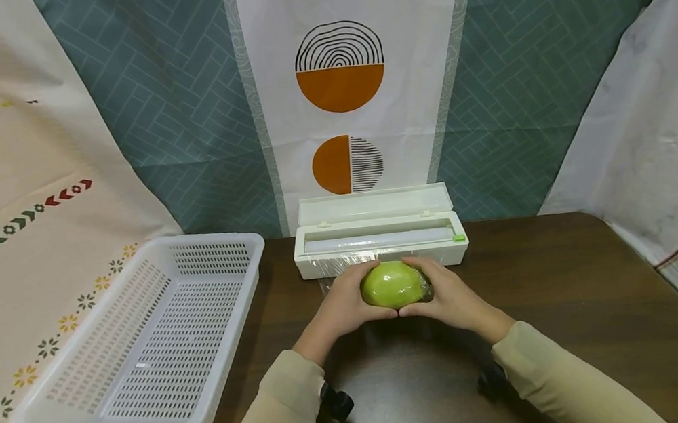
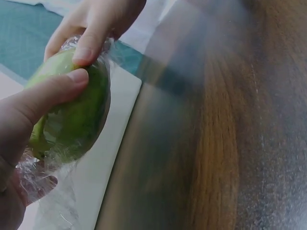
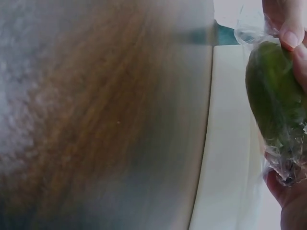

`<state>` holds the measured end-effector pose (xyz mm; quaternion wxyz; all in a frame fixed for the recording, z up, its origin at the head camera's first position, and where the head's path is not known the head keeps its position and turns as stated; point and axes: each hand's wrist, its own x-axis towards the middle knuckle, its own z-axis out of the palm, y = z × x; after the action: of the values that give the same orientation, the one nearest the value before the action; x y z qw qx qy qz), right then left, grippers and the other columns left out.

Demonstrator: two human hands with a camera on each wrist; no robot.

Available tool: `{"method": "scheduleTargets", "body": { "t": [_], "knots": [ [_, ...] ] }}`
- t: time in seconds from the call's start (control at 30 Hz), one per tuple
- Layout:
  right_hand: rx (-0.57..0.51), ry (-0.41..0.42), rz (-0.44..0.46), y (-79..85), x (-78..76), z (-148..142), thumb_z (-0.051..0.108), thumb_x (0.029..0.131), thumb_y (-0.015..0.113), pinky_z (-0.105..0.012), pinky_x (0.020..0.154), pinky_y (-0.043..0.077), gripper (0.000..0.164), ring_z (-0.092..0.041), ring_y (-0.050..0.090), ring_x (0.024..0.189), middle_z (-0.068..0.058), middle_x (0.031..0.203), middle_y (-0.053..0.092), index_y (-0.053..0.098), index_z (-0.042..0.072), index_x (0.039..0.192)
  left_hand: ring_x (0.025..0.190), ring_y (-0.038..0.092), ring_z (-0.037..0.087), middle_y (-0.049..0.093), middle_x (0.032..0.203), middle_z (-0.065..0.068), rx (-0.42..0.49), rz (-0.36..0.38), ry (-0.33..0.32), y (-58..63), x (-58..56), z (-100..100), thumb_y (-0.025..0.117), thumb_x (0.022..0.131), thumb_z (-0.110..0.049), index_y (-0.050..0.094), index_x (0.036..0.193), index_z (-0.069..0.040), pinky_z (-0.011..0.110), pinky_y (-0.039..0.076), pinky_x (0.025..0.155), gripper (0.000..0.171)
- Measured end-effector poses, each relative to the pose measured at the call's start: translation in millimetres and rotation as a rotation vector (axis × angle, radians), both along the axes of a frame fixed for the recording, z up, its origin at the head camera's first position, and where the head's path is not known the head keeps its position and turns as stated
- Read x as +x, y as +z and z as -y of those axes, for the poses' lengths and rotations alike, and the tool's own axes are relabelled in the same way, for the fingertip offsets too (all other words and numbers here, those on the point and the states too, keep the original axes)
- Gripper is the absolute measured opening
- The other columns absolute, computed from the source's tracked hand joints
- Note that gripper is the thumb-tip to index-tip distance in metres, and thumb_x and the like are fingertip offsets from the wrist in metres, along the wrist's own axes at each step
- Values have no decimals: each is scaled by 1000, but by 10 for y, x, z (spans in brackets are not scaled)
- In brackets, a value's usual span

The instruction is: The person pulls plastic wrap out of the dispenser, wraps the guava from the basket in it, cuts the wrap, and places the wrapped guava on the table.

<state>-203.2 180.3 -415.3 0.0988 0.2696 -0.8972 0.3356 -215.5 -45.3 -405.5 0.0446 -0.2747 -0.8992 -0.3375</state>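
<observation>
Both hands hold a smooth green fruit (image 1: 392, 285) wrapped in clear cling film (image 2: 57, 203). My left hand (image 1: 346, 302) grips its left end and my right hand (image 1: 453, 298) its right end, with the thumbs meeting along the near side. Film bunches at both ends of the fruit in the wrist views. Just behind the hands stands a white cling film dispenser (image 1: 441, 256), its lid (image 1: 375, 205) raised and a roll of film (image 1: 378, 240) inside. A loose sheet of film hangs over the dispenser's front, down toward my left hand.
To the left, a white perforated plastic basket (image 1: 231, 361) rests on the dark wooden table (image 1: 567, 285). A green slider (image 1: 459, 237) sits at the right end of the dispenser. Patterned cloths (image 1: 200, 102) hang behind and on both sides.
</observation>
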Motion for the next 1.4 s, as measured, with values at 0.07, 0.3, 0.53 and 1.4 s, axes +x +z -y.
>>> {"method": "scheduleTargets", "body": {
  "t": [0.07,0.3,0.53,1.4],
  "knots": [
    [-11,5,0,1,4,-5,48,70,78,-42,88,50,86,-21,55,108,-7,130,51,40,12,138,116,55,23,55,132,7,2,11,8,2,4,5,85,64,-44,48,137,-13,41,48,93,87],
    [-43,-1,-7,-3,20,-10,48,70,79,-42,88,51,85,-20,57,109,-7,129,53,43,10,138,104,58,15,62,121,1,47,-17,6,17,4,9,86,61,-46,55,130,-17,34,50,85,81],
    [-49,-19,-6,-1,53,-21,47,71,79,-42,87,51,84,-20,58,108,-6,127,55,44,9,137,99,59,12,64,118,-1,76,-8,10,37,22,8,86,59,-47,57,129,-14,29,51,81,83],
    [-47,-56,-82,99,144,2,36,76,78,-39,82,52,67,-18,61,101,-7,122,61,51,11,131,82,59,6,67,100,-4,217,-88,70,28,116,5,86,57,-48,60,112,-16,21,50,66,69]
  ]
}}
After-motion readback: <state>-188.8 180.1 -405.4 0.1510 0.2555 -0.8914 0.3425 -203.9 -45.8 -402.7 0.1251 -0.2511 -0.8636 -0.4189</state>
